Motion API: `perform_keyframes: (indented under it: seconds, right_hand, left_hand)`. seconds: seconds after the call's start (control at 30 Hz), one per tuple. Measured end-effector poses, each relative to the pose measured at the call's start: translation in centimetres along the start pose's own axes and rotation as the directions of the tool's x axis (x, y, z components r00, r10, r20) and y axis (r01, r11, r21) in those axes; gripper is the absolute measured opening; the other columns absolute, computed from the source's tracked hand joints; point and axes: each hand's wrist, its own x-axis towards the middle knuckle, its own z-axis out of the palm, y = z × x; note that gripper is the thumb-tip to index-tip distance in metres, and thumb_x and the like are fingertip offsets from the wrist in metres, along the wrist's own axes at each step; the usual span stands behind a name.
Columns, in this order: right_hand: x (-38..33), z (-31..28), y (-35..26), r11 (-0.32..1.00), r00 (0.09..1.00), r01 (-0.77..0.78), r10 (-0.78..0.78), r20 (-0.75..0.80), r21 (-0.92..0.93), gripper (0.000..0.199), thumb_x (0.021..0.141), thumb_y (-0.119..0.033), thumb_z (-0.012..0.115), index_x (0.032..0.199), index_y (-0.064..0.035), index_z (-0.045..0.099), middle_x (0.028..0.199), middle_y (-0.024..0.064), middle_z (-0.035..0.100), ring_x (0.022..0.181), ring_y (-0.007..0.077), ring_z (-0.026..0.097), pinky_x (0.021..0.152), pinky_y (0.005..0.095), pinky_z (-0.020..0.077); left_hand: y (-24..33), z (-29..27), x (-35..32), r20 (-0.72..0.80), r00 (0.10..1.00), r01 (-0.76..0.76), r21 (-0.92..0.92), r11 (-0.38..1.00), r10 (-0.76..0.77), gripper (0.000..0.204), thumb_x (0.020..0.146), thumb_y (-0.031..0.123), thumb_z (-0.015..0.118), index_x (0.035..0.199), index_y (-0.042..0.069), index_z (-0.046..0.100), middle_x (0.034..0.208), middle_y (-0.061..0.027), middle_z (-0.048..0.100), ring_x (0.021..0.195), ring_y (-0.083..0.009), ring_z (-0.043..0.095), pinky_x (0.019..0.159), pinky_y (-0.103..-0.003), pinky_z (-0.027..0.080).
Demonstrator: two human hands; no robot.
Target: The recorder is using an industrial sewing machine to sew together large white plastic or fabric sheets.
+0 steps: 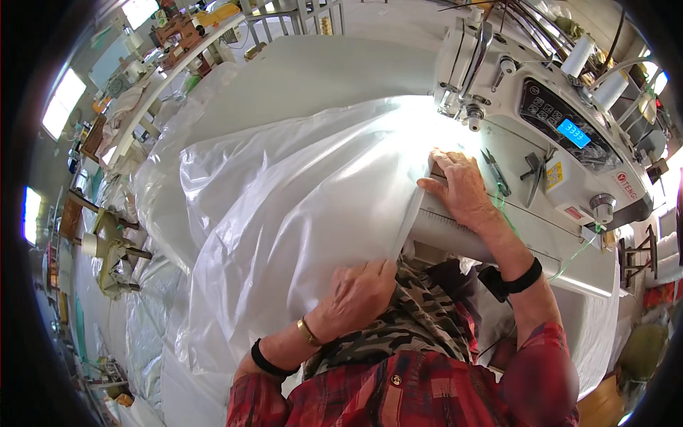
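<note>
A cluttered workshop surrounds the sewing place, with bright windows (62, 104) along the left and a brown sewing machine (179, 33) on a far bench at the upper left. The pale grey table (320, 67) carries a white sewing machine (466, 67) at its upper right, its control panel (537, 107) lit by a small blue screen. White thread spools (610, 91) stand behind the machine head, and a strong lamp glares around the needle, washing out the detail there.

A large, glossy white sheet (306, 185) spreads over the table in loose folds, running from the glare under the needle down to the person's lap and off to the left. The right hand (461, 188) lies open near the needle, fingers stretched forward and thumb apart, at the sheet's right edge. The left hand (356, 293) is curled closed at the lower end of that edge, close to the camouflage apron (420, 302); whether it pinches the material cannot be told. Just right of the right hand lie dark thread snips (496, 173), with green thread (575, 257) trailing nearby.
</note>
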Motion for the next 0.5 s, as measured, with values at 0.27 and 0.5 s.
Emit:
perform_keyframes:
  seconds: [0.27, 0.5]
  right_hand:
    - [-0.2, 0.0, 0.2, 0.999, 0.999, 0.030, -0.030, -0.027, 0.028, 0.063, 0.093, -0.053, 0.052, 0.124, 0.0020, 0.058, 0.119, 0.0183, 0.063, 0.112, 0.0322, 0.056, 0.096, 0.0452, 0.0383]
    - [-0.2, 0.6, 0.8, 0.998, 0.998, -0.066, 0.065, 0.028, 0.020, 0.039, 0.093, -0.017, 0.050, 0.126, 0.0012, 0.058, 0.120, 0.0184, 0.063, 0.116, 0.0341, 0.055, 0.101, 0.0480, 0.0376]
  left_hand:
    - [-1.7, 0.8, 7.4, -0.029, 0.990, -0.136, -0.035, 0.990, 0.135, 0.008, 0.076, 0.003, 0.059, 0.080, 0.003, 0.052, 0.073, -0.0137, 0.057, 0.066, -0.0367, 0.062, 0.054, -0.046, 0.047]
    - [-2.8, 2.9, 14.1, -0.443, 0.808, -0.357, 0.158, 0.921, 0.389, 0.003, 0.075, 0.003, 0.057, 0.075, 0.000, 0.057, 0.068, -0.0198, 0.058, 0.066, -0.0397, 0.062, 0.063, -0.050, 0.047]
